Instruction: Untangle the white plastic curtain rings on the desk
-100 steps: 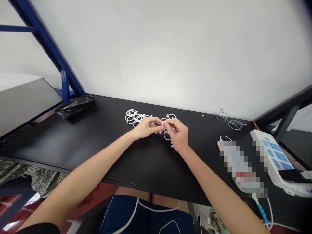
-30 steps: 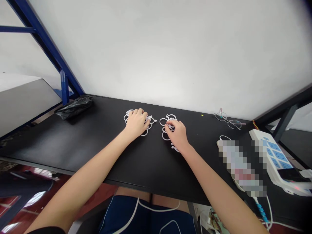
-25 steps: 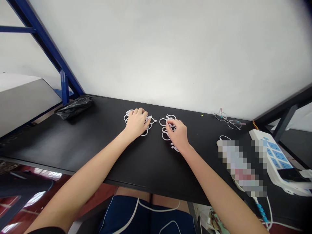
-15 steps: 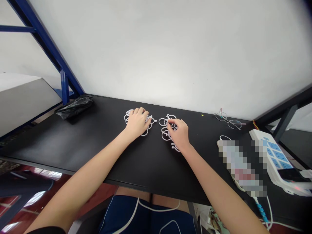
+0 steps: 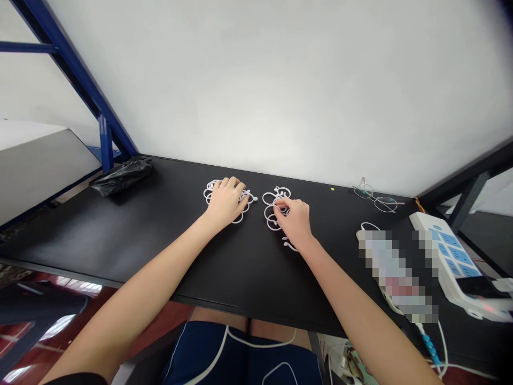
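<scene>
My left hand [image 5: 225, 202] rests palm down over a heap of thin white rings with small knobs [image 5: 255, 199], its fingers loosely apart. Ring edges stick out around the hand; the middle of the heap is covered. To the right, a second loose group of white rings [image 5: 269, 228] lies on the black table [image 5: 240, 262]. Over this group, my right hand [image 5: 295, 219] has its thumb and forefinger pinched together at the edge of a white ring. Part of the group is hidden beneath that hand.
A black plastic bag [image 5: 124, 175] lies at the far left. Eyeglasses [image 5: 385, 203] sit near the wall on the right. A white power strip [image 5: 449, 267] and a blurred-out object [image 5: 395, 275] with a cable occupy the right end. A white cord [image 5: 260, 345] crosses my lap.
My right thumb and forefinger have shifted slightly down and left, and some rings under them have moved a little. The left hand stays in place on its heap.
</scene>
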The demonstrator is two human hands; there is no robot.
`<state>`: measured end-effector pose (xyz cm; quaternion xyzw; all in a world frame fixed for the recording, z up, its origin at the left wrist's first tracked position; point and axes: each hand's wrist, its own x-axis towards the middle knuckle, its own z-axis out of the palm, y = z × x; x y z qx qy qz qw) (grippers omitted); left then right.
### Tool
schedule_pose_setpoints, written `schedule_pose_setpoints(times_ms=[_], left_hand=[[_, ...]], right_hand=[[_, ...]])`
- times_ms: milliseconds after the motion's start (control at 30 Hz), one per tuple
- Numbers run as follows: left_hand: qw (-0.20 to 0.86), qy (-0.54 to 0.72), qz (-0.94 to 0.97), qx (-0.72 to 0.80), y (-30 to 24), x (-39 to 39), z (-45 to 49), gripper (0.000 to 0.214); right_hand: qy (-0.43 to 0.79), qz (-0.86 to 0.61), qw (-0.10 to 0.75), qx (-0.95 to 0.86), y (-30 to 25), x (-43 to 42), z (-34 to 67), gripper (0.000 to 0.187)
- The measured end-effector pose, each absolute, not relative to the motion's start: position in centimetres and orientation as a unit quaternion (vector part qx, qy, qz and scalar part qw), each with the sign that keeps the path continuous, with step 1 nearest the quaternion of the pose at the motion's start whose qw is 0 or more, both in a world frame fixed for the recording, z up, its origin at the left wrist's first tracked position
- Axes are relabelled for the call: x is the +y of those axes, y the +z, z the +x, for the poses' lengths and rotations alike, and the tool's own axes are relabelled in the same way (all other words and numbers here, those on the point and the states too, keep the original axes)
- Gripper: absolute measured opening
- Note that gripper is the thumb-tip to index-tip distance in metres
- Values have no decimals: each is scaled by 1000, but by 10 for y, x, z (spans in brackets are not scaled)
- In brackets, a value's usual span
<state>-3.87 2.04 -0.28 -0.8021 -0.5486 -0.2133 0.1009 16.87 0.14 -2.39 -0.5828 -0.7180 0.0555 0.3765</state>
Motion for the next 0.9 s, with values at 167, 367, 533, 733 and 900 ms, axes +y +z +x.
schedule_pose_setpoints(times_ms=[167, 367, 533, 733, 900], left_hand=[[115, -212, -803, -545, -5, 21, -39, 31], [136, -226, -804, -533, -7, 23, -39, 28], [130, -232, -805, -530, -7, 23, -38, 27], [140, -237, -806, -524, -6, 23, -39, 26], [139, -246, -805, -522, -7, 23, -38, 24]], right_hand=[[31, -580, 403, -708, -22, 1, 168, 11], [17, -567, 434, -700, -21, 1, 168, 13], [17, -562, 439, -701, -21, 1, 169, 14], [13, -562, 441, -699, -21, 1, 169, 11], [17, -562, 442, -699, -20, 1, 169, 10]])
